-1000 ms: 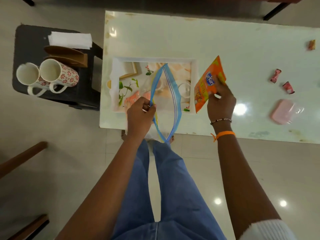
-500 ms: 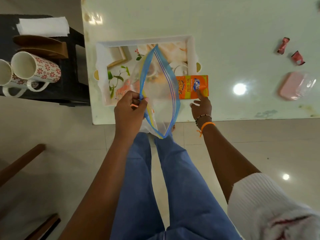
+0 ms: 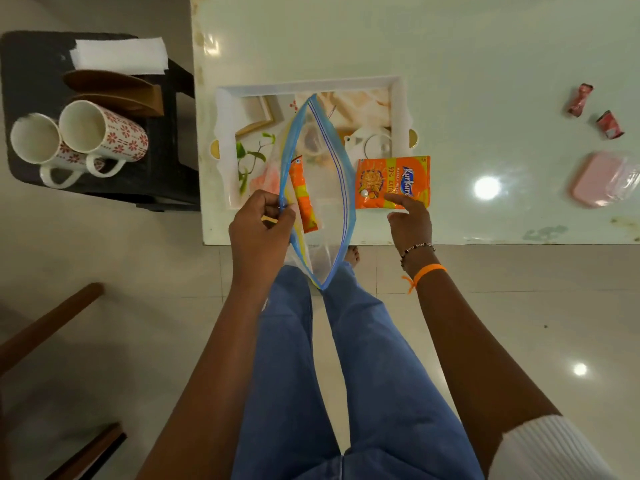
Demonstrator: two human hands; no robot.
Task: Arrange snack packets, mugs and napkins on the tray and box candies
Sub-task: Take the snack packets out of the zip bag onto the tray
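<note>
A white table (image 3: 450, 46) is viewed from above, with a black side stool (image 3: 31, 60) set just beside its left edge. On the stool, two patterned mugs (image 3: 100, 133) are laid on their sides, touching each other, near a brown holder (image 3: 114, 88) and a folded white napkin (image 3: 119, 58). A printed tray (image 3: 311, 86) is placed on the table near its front edge; much of its floor is screened by a clear zip bag (image 3: 318, 188) held above it. The bag's blue-edged mouth is held wide, and one orange snack packet (image 3: 303, 195) is seen inside it, tilted. A second orange snack packet (image 3: 393, 181) is laid flat at the tray's front right corner, partly over the rim. The left hand (image 3: 259, 226) is closed, the bag's near edge being pinched between thumb and fingers. The right hand (image 3: 410, 220) is loosely spread and grasps nothing; its forefinger is rested on the flat packet. Well apart to the right, two red wrapped candies (image 3: 580, 100) are seen on the table, and nearer the front a pink box (image 3: 597, 180) with a clear lid. Blue-trousered legs and a bare foot are visible below the table edge.
</note>
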